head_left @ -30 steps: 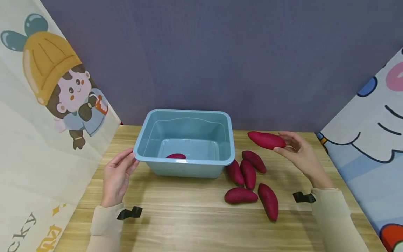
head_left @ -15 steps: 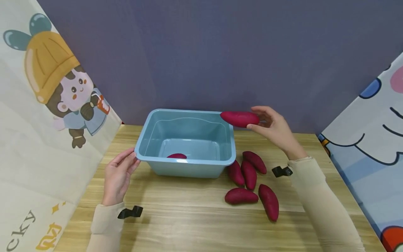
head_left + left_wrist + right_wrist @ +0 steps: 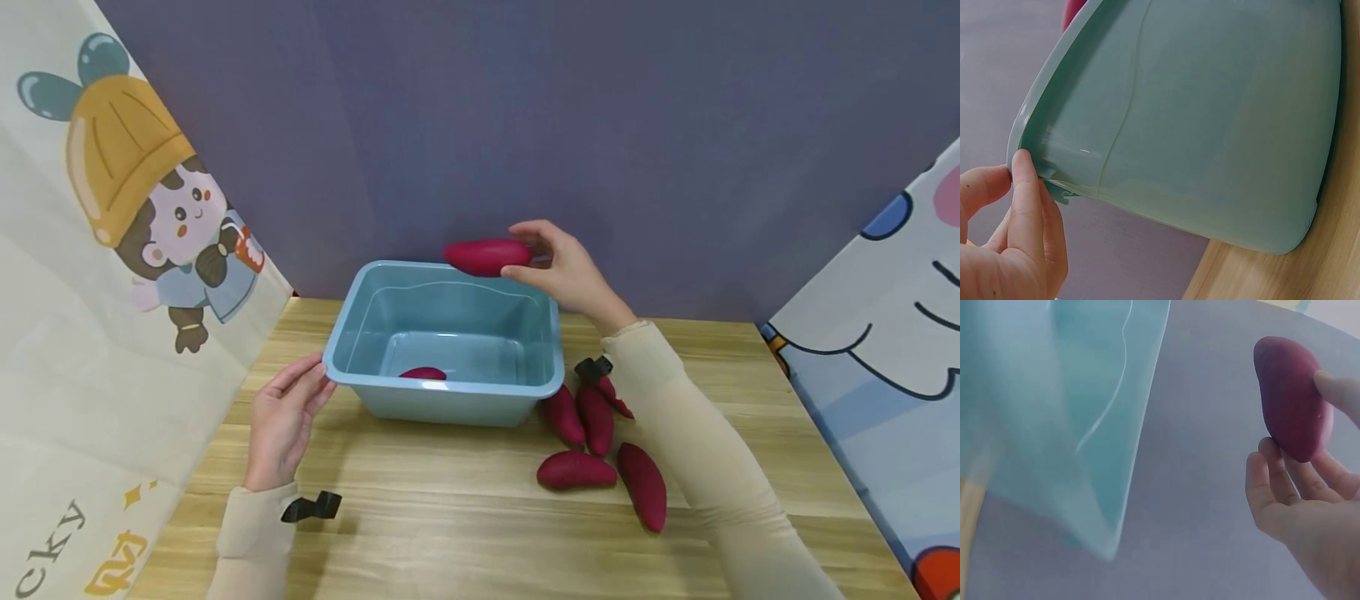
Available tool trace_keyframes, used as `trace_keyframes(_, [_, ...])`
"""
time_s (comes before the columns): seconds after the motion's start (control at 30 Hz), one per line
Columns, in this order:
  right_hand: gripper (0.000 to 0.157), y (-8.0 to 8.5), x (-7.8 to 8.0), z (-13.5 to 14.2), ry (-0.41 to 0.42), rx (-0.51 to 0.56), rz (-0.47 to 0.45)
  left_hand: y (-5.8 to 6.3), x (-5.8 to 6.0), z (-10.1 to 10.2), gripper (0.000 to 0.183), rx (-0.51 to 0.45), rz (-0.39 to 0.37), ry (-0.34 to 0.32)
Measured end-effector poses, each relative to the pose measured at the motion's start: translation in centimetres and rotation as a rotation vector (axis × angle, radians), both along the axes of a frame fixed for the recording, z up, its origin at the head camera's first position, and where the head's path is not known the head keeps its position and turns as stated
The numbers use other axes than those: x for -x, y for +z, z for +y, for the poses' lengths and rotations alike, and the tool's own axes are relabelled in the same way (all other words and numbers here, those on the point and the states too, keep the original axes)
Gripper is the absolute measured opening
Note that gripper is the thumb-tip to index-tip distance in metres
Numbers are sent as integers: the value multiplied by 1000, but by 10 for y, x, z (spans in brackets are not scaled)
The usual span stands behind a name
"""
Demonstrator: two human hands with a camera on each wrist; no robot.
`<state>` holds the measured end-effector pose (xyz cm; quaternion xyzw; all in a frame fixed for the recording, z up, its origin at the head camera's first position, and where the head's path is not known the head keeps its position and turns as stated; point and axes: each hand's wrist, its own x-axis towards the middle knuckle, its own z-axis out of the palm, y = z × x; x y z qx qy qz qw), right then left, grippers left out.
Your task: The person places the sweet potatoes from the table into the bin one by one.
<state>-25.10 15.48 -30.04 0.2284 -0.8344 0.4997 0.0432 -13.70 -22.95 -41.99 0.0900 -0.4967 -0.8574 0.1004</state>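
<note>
My right hand (image 3: 566,271) pinches a red-skinned sweet potato (image 3: 483,257) by one end, between thumb and fingers. In the head view the sweet potato overlaps the back rim of a light blue plastic basin (image 3: 450,407), and the right wrist view shows it above rim height. My left hand (image 3: 283,421) pinches the basin's front left corner, thumb and fingertips on either side of the rim (image 3: 1017,134). Inside the basin lies another sweet potato (image 3: 423,373), partly hidden by the front wall.
Several more sweet potatoes (image 3: 576,470) lie on the wooden table (image 3: 420,517) to the right of the basin, one partly covered by the right wrist camera (image 3: 594,368). A grey-blue wall (image 3: 465,125) stands close behind the basin. Cartoon-printed panels (image 3: 60,333) flank the table.
My right hand has carried the sweet potato up and leftward, from above the table at right to over the basin's back rim. The left hand keeps its grip on the corner.
</note>
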Motion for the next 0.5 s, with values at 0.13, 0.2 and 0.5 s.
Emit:
trace_keyframes(0.13, [59,-3,2,-24,24,9,-9,-1,-1,-4,22,9,-6,-3])
trace_keyframes(0.2, [59,-5,3,-35,31,7,-14,-1,-1,-5,23,12,-8,-5])
trace_keyframes(0.5, [62,-18,4,-68,36,-33,-30,-2,-6,-13,25,26,-7,-33])
